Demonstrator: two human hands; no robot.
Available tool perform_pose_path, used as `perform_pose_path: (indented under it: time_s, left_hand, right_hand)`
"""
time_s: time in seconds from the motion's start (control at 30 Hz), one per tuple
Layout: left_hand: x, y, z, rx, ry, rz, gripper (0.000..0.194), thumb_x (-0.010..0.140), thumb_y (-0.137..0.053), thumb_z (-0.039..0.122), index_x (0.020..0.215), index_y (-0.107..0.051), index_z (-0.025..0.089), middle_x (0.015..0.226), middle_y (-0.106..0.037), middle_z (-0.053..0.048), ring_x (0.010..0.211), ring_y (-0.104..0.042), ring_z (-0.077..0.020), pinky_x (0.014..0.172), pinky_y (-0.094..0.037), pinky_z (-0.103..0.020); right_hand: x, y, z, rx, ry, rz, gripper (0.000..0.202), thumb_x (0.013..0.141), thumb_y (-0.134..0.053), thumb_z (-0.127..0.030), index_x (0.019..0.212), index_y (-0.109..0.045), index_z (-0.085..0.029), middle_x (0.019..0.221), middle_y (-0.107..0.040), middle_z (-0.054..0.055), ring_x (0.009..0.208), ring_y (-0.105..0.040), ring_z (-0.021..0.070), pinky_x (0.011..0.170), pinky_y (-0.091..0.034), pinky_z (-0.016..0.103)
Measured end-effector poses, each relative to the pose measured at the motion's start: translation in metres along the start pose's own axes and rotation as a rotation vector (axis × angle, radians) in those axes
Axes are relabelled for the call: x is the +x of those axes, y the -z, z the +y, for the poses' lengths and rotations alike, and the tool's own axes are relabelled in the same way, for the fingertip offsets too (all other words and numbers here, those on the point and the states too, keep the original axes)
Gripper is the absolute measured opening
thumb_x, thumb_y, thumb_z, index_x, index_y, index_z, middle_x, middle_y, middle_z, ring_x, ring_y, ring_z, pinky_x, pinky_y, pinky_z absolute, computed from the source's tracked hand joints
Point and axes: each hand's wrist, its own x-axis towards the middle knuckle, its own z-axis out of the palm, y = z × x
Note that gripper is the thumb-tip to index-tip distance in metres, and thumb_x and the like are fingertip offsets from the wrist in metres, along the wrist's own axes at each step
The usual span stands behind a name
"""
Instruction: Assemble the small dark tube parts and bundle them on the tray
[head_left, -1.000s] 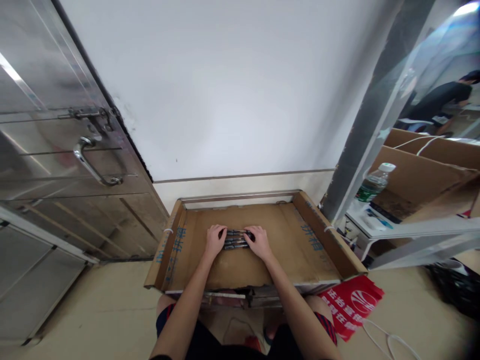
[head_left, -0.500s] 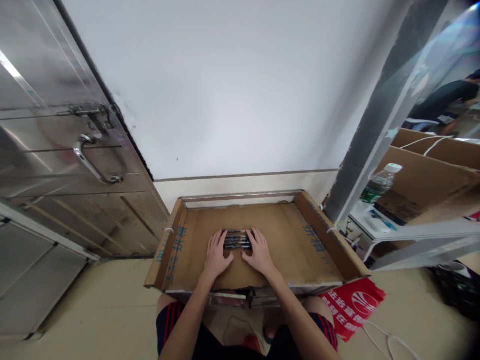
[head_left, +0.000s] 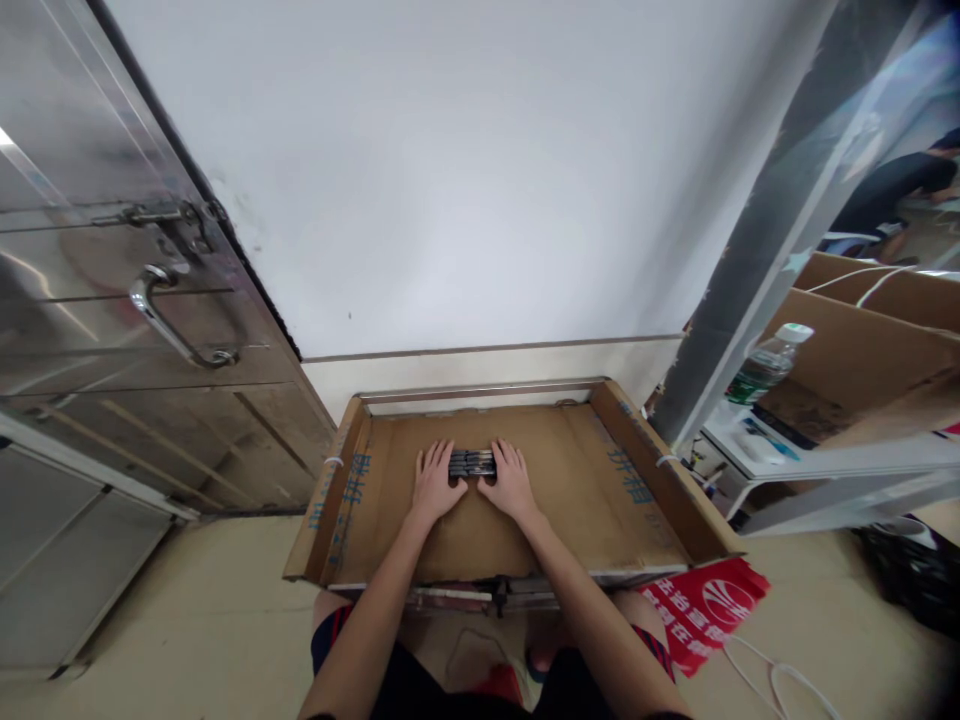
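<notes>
Several dark, slim pen-like items (head_left: 472,463) lie side by side across the middle of a cardboard-lined tray (head_left: 562,520). My left hand (head_left: 436,482) is at their left ends and my right hand (head_left: 511,482) at their right ends, so the row is held between both hands. The fingers of each hand point away from me, with the thumbs turned inward below the row. Fingertips cover the ends of the items, and their exact number cannot be made out.
Raised cardboard sides with blue print edge the tray. A metal door (head_left: 150,350) stands left, a white wall (head_left: 480,180) ahead. On the right are a bottle (head_left: 772,365) on a white shelf, a cardboard box (head_left: 885,350), a red banner (head_left: 709,610) and a distant person (head_left: 889,195).
Both hands and the row of dark items have moved slightly away from me on the cardboard. The row looks more compact. The camera view has shifted a little.
</notes>
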Motion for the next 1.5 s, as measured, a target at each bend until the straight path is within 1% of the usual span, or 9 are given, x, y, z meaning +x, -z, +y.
perform_pose_path:
  time_s: [0.13,0.5,0.67,0.9,1.03,1.13,1.27,1.4,1.5]
  left_hand:
    - [0.013,-0.002,-0.001,0.007,0.017,0.008,0.073,0.067,-0.060,0.022,0.137,-0.039,0.021,0.141,-0.042,-0.011,0.132,-0.032,-0.0322,0.113,-0.011,-0.052]
    - [0.039,-0.003,-0.002,0.195,0.023,0.021,0.054,0.076,-0.055,0.029,0.129,-0.047,0.020,0.137,-0.046,-0.010,0.129,-0.035,-0.0272,0.112,-0.016,-0.048]
    - [0.044,-0.002,0.000,0.217,0.020,0.015,0.052,0.077,-0.055,0.029,0.127,-0.048,0.019,0.136,-0.046,-0.010,0.128,-0.036,-0.0265,0.111,-0.019,-0.046]
    - [0.035,-0.001,0.002,0.188,0.004,0.036,0.051,0.076,-0.055,0.028,0.127,-0.049,0.020,0.134,-0.048,-0.009,0.126,-0.038,-0.0258,0.111,-0.022,-0.045]
    - [0.025,-0.001,0.004,0.174,0.011,0.048,0.054,0.076,-0.056,0.029,0.128,-0.049,0.019,0.138,-0.044,-0.010,0.129,-0.035,-0.0264,0.111,-0.024,-0.045]
    - [0.017,-0.001,0.005,0.158,0.012,0.045,0.056,0.076,-0.056,0.029,0.130,-0.047,0.020,0.139,-0.042,-0.009,0.130,-0.034,-0.0268,0.111,-0.024,-0.046]
    - [0.007,-0.003,0.005,0.130,0.007,0.087,0.060,0.076,-0.056,0.027,0.134,-0.043,0.019,0.142,-0.039,-0.011,0.132,-0.032,-0.0287,0.109,-0.028,-0.047]
    - [0.003,-0.003,0.004,0.080,-0.024,0.148,0.044,0.077,-0.055,0.023,0.121,-0.054,0.019,0.137,-0.043,-0.011,0.128,-0.037,-0.0280,0.107,-0.032,-0.046]
    - [0.001,-0.002,0.003,0.016,-0.055,0.187,0.037,0.078,-0.054,0.019,0.115,-0.057,0.020,0.131,-0.047,-0.010,0.123,-0.042,-0.0260,0.105,-0.036,-0.045]
  right_hand:
    - [0.017,-0.006,0.001,-0.009,-0.028,-0.019,0.072,0.066,-0.057,-0.030,0.133,-0.041,-0.007,0.136,-0.044,0.020,0.129,-0.036,0.0334,0.109,-0.022,0.049]
    - [0.043,-0.010,0.002,-0.096,-0.022,-0.051,0.065,0.073,-0.054,-0.035,0.131,-0.043,-0.009,0.136,-0.045,0.017,0.129,-0.035,0.0293,0.110,-0.019,0.045]
    - [0.048,-0.011,0.004,-0.111,-0.018,-0.034,0.064,0.074,-0.053,-0.035,0.131,-0.043,-0.011,0.135,-0.045,0.017,0.128,-0.036,0.0293,0.109,-0.020,0.046]
    - [0.042,-0.012,0.009,-0.071,0.037,0.002,0.068,0.072,-0.054,-0.035,0.134,-0.040,-0.012,0.133,-0.047,0.017,0.124,-0.040,0.0303,0.106,-0.026,0.047]
    - [0.036,-0.011,0.009,-0.071,0.002,0.051,0.072,0.071,-0.056,-0.038,0.135,-0.037,-0.010,0.132,-0.046,0.019,0.122,-0.041,0.0318,0.104,-0.028,0.048]
    - [0.028,-0.009,0.007,-0.065,-0.002,0.060,0.069,0.072,-0.056,-0.038,0.134,-0.040,-0.010,0.133,-0.045,0.018,0.122,-0.041,0.0316,0.105,-0.029,0.049]
    - [0.015,-0.005,0.006,-0.011,0.016,0.091,0.058,0.074,-0.056,-0.033,0.128,-0.048,-0.012,0.132,-0.045,0.017,0.121,-0.042,0.0301,0.103,-0.034,0.046]
    - [0.007,-0.001,0.007,0.081,0.003,0.176,0.039,0.078,-0.052,-0.026,0.114,-0.058,-0.013,0.125,-0.049,0.016,0.117,-0.046,0.0276,0.098,-0.039,0.043]
    - [0.005,0.002,0.006,0.136,-0.007,0.221,0.028,0.078,-0.052,-0.024,0.103,-0.062,-0.015,0.117,-0.054,0.015,0.110,-0.049,0.0265,0.094,-0.042,0.043]
